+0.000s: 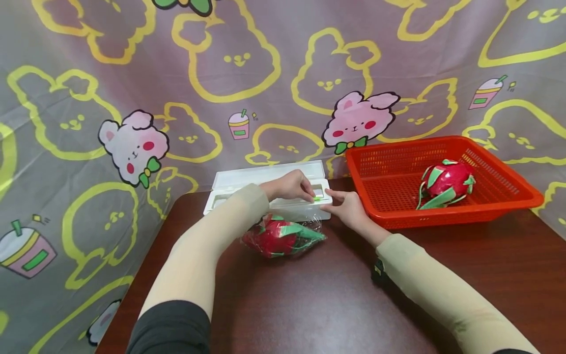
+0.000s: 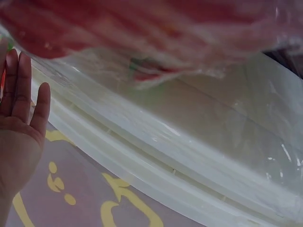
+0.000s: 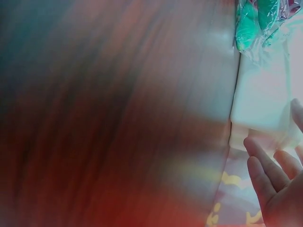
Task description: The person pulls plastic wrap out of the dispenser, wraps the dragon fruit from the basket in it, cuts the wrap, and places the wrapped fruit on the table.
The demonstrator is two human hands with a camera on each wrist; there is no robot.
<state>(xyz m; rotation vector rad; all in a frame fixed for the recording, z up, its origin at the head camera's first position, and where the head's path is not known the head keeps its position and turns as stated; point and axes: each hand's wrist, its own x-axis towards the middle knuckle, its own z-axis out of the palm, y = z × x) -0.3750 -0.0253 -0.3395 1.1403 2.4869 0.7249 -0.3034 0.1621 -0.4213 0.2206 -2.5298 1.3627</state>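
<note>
A white cling film dispenser (image 1: 265,209) lies at the back of the table with its long lid raised. At its right end, my left hand (image 1: 289,187) pinches a small bright green slide cutter (image 1: 317,198) on the front edge. The right hand (image 1: 347,209) grips the dispenser's right end, thumb on the front side and fingers at the upper corner. In front of the dispenser lies a red dragon fruit (image 1: 278,238) with green leaf tips, under loose clear film. That film and blurred red skin fill the top of the left wrist view.
On the right stands an orange-red plastic basket (image 1: 384,216) holding another dragon fruit (image 1: 448,179). A patterned curtain (image 1: 283,73) hangs close behind the dispenser. The dark brown table (image 1: 309,305) stretches toward the front.
</note>
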